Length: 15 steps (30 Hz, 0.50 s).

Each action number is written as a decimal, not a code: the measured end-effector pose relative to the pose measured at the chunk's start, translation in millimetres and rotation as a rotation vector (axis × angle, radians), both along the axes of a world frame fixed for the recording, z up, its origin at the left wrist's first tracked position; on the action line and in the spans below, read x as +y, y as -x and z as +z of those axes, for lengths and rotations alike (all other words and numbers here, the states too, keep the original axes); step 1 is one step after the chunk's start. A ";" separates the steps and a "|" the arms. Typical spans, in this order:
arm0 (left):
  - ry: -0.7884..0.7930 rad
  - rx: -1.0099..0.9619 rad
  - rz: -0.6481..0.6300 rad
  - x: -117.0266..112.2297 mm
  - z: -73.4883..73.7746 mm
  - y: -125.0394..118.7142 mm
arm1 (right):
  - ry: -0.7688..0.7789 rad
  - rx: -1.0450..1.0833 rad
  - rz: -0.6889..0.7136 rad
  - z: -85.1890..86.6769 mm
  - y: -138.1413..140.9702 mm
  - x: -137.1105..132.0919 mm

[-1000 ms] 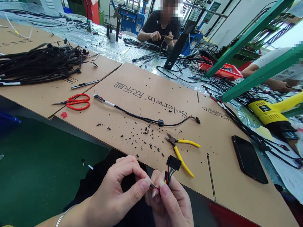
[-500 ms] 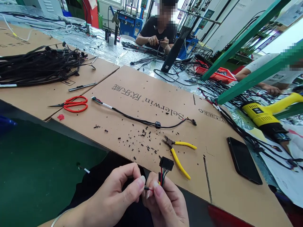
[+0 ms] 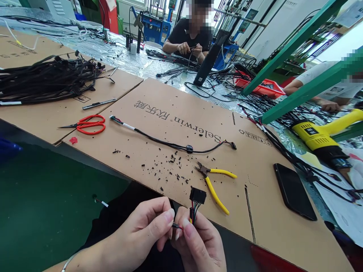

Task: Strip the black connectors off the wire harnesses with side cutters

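Note:
My right hand is closed on a wire harness, pinching its thin coloured wires between thumb and fingers. A black rectangular connector stands up above those fingertips. My left hand pinches a small black piece at the end of a red wire that reaches across to the right thumb. Both hands are at the table's near edge, close together. Just beyond them lie yellow-handled cutters with their jaws apart. Farther back, a black cable harness with a white label stretches across the cardboard.
Small black scraps are scattered on the cardboard. Red-handled scissors, a metal knife and a cable bundle lie left. To the right are a phone and a yellow heat gun. Two other people work beyond.
My hands hold nearly the same pose. The black connector has tilted slightly left, and the small black piece shows a little more between my hands.

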<state>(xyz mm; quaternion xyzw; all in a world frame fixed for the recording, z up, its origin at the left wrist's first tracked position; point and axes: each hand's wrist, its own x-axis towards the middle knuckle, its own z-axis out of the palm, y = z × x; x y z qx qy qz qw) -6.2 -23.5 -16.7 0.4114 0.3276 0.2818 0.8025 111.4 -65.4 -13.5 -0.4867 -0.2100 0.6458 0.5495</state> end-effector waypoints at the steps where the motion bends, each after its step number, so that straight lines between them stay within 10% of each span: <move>1: -0.004 0.006 0.003 -0.3 -0.3 -0.2 | -0.046 0.025 0.014 -2.3 -1.5 0.2; 7: -0.017 -0.027 0.079 -1.4 -0.8 5.3 | -0.327 0.034 0.233 -19.1 -14.9 4.7; 15: -0.407 0.331 0.139 6.5 -5.8 11.7 | -0.235 0.179 0.236 -23.7 -22.4 2.3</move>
